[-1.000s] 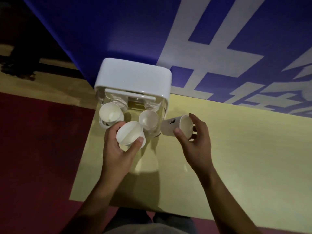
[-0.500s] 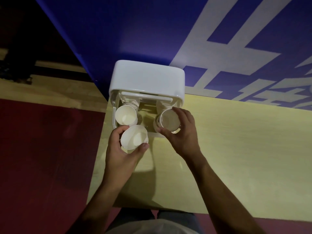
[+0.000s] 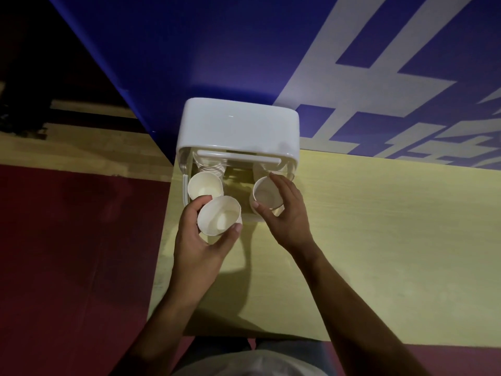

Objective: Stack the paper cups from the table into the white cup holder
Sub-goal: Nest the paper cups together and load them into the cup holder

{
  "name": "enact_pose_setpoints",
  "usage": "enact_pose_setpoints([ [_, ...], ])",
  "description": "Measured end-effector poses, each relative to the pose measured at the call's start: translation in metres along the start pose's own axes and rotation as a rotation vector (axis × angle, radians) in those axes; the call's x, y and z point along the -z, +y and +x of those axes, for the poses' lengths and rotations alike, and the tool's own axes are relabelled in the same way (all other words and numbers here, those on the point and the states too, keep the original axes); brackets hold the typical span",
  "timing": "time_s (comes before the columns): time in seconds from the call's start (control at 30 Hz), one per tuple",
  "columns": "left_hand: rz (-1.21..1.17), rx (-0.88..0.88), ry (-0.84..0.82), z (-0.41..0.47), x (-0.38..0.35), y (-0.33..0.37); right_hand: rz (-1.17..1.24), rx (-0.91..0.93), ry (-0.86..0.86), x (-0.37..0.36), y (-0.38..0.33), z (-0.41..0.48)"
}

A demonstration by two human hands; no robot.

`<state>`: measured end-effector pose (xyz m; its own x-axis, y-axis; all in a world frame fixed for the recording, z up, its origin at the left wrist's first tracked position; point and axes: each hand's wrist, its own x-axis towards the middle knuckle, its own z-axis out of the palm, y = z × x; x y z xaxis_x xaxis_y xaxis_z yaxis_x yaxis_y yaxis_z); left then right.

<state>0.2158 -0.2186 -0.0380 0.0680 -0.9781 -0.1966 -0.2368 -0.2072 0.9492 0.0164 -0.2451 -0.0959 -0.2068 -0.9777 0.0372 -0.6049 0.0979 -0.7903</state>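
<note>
The white cup holder (image 3: 238,128) stands at the table's far left corner, against the blue wall. A white paper cup (image 3: 205,185) sits in its left slot. My left hand (image 3: 199,245) grips another paper cup (image 3: 219,216), tilted, just in front of that slot. My right hand (image 3: 287,215) holds a third paper cup (image 3: 265,192) by its rim with thumb and fingers, over the holder's right slot. Whether this cup is nested in a stack below is hidden.
The yellow table (image 3: 379,240) stretches to the right of the holder. Its left edge drops to a dark red floor (image 3: 67,253). A blue wall with pale markings (image 3: 352,63) rises right behind the holder.
My right hand brought its cup from the right of the holder into the right slot. The left hand kept its cup in front of the left slot.
</note>
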Motion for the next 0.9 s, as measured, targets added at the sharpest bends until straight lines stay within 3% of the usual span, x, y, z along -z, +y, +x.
enact_pose_setpoints([
  [0.23, -0.008, -0.057, -0.035, 0.006, -0.011, 0.014, 0.064, -0.074, 0.029, 0.013, -0.013, -0.007],
  [0.33, 0.058, -0.101, -0.069, 0.011, -0.021, 0.030, 0.230, -0.128, 0.127, 0.036, -0.036, -0.021],
  [0.43, 0.152, -0.190, -0.139, 0.018, -0.039, 0.050, 0.443, -0.169, 0.071, 0.055, -0.060, -0.022],
  [0.63, 0.212, -0.332, -0.219, 0.036, -0.070, 0.056, 0.410, -0.175, 0.025, 0.066, -0.049, -0.007],
  [0.9, 0.377, -0.238, -0.220, 0.055, -0.081, 0.023, 0.292, -0.225, -0.048, 0.041, -0.011, 0.000],
])
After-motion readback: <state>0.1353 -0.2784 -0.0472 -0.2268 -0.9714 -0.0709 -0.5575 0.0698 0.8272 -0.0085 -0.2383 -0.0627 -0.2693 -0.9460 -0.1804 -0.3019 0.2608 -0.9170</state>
